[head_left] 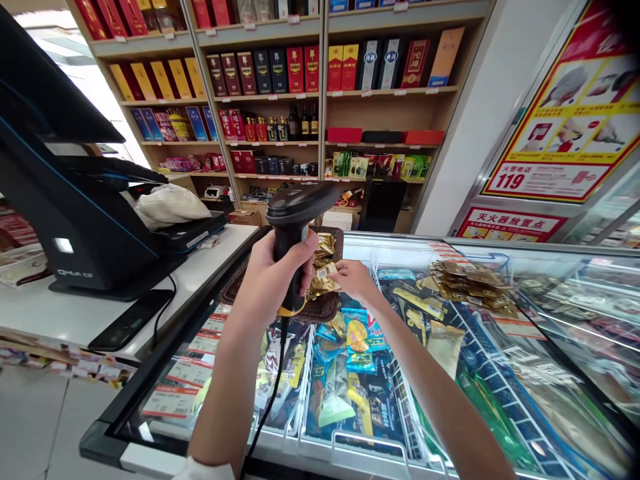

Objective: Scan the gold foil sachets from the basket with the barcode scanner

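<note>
At the left, on the white surface (pixel 75 313), stands a black till terminal (pixel 65 200). Our left hand (pixel 273 277) is closed around the handle of the black corded barcode scanner (pixel 295 220). Our right hand (pixel 356 279) pinches a small golden foil packet (pixel 324 277) over the brown woven basket (pixel 320 308) on the glass freezer lid (pixel 550 347). We judge scanning is in hand; the label must face the scanner. The red poster (pixel 575 120) reads "119".
</note>
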`<state>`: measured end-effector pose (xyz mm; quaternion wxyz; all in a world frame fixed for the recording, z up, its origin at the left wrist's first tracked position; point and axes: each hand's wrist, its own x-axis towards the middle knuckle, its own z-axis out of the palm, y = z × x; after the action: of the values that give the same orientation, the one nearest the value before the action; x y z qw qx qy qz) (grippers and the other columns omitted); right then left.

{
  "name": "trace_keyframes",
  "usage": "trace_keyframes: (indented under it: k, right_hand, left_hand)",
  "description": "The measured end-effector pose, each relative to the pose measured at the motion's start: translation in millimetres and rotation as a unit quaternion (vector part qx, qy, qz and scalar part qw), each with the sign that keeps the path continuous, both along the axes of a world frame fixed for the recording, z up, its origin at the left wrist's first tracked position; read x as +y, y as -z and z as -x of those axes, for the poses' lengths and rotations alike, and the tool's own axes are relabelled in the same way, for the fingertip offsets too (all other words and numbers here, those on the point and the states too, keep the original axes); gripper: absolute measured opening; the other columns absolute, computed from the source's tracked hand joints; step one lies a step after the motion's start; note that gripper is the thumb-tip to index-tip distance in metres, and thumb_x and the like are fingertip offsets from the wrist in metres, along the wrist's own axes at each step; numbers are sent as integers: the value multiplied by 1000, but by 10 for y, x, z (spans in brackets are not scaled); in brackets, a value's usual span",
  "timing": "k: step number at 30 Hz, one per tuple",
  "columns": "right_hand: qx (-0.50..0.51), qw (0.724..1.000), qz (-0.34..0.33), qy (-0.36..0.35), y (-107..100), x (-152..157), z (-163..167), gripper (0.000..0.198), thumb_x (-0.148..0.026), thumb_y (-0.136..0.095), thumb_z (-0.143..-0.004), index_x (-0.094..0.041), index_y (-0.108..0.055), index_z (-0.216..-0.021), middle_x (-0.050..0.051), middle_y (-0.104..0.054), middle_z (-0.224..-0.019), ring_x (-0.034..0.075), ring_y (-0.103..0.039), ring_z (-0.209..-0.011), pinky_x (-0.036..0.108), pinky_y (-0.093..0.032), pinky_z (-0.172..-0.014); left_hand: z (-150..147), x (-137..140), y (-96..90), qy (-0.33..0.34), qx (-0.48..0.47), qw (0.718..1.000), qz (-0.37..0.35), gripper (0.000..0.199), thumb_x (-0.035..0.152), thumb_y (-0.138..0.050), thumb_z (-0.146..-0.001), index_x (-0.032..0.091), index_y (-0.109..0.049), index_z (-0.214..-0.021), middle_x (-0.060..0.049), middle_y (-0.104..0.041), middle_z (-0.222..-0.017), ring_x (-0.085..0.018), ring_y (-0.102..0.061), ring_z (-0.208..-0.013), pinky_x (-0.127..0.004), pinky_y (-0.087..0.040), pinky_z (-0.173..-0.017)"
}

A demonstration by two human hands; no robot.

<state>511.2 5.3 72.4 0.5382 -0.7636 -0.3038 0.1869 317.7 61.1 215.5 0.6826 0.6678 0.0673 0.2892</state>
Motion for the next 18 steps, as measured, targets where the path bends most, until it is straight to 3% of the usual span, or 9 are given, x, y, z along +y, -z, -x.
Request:
trace_keyframes:
  k: [3,5,10,18]
  right_hand:
    - [-123,987,94,52,-59,-191,-113,13,-29,-69,-80,-20,-61,-74,5,-70,-72,22,-70,-67,28,-52,-57]
    - [-149,979,118,69,-134,-326,-177,19,-31,-71,-78,-20,-59,-69,5,-69,-69,21,-69,-64,27,-51,-56]
    - [-109,987,28,119,-372,-662,-333,10,-27,-67,-80,-21,-59,-77,3,-69,-74,19,-67,-62,27,-51,-55]
    - [-326,893,42,308,-548,-1134,-750,10,-30,-62,-86,-21,-60,-84,6,-69,-77,22,-65,-73,32,-47,-74]
  left_hand:
    - [-19,-16,8,0,3,1000,-7,22,35,-70,-81,20,-55,-85,4,-52,-60,-9,-48,-46,-20,-38,-42]
    - [-33,-51,7,-3,2,1000,-9,22,35,-71,-80,20,-55,-83,5,-51,-59,-9,-47,-46,-21,-37,-42]
    - [-64,-126,25,-14,11,1000,-11,22,36,-69,-81,20,-53,-81,5,-52,-57,-8,-46,-44,-21,-36,-41]
    - [-236,-117,193,43,46,997,-32,25,45,-64,-87,21,-55,-87,5,-53,-60,-9,-46,-46,-22,-37,-44]
